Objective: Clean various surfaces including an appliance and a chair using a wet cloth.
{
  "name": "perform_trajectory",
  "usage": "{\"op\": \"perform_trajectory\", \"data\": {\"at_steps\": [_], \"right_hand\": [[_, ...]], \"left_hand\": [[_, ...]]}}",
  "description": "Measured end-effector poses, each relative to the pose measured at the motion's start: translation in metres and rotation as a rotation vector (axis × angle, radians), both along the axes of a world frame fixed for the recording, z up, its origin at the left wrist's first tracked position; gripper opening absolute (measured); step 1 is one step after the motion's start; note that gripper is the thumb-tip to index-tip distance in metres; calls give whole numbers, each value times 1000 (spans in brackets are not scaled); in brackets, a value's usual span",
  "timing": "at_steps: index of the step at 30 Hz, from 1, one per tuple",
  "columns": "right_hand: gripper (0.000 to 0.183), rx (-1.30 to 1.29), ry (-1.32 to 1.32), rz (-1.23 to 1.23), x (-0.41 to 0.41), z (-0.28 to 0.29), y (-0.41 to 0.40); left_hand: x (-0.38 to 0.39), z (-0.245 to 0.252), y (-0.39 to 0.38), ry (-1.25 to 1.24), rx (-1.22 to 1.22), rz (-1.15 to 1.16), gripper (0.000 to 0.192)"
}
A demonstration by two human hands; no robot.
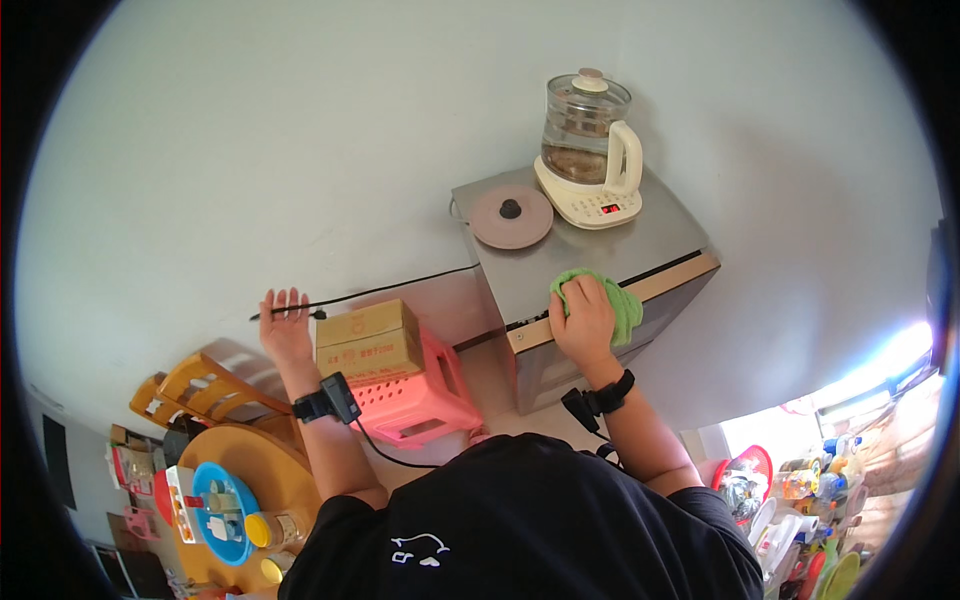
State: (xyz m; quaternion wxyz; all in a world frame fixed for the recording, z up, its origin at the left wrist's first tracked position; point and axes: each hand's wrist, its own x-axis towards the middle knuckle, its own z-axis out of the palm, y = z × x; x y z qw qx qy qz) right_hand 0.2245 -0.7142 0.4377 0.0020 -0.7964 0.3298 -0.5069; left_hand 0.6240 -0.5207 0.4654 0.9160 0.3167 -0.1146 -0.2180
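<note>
My right hand [583, 322] presses a bunched green cloth [624, 304] against the front top edge of a metal-topped cabinet [517, 285]. Out to the left, my left hand [288, 334] is raised palm up with its fingers extended. A black power cable [397, 285] runs from the cabinet's side and crosses those fingers; whether they grip it is unclear. Farther back on the cabinet stands a glass electric kettle [577, 146] on a cream base with a lit red display. Beside it lies a round pinkish kettle base [511, 217] with a black centre connector.
A cardboard box [369, 337] sits on a pink plastic stool [416, 409] between my arms. Lower left, a wooden table [285, 465] with a blue basin [246, 551] and jars adjoins wooden chairs [202, 382]. Bottles and dishes [817, 495] crowd the lower right. Walls border the cabinet.
</note>
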Motion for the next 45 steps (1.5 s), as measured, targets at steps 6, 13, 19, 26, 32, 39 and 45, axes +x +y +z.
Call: {"op": "perform_trajectory", "data": {"at_steps": [6, 13, 19, 26, 32, 39, 45], "right_hand": [[13, 11, 11, 0, -1, -3, -2], [14, 44, -11, 51, -3, -1, -1], [14, 30, -1, 64, -6, -2, -1], [14, -3, 13, 48, -7, -5, -3], [14, -22, -24, 104, -10, -4, -1], [14, -10, -6, 118, -9, -4, 0], [14, -29, -3, 111, -12, -8, -8]], "left_hand": [[-19, 29, 22, -104, 34, 113, 43], [13, 63, 82, -113, 61, 490, 45], [33, 78, 166, 18, 151, 718, 40], [51, 70, 264, 53, 351, 589, 51], [42, 75, 318, -60, 494, 423, 44], [62, 79, 346, 5, 303, 387, 37], [48, 108, 285, -86, 167, 671, 36]]}}
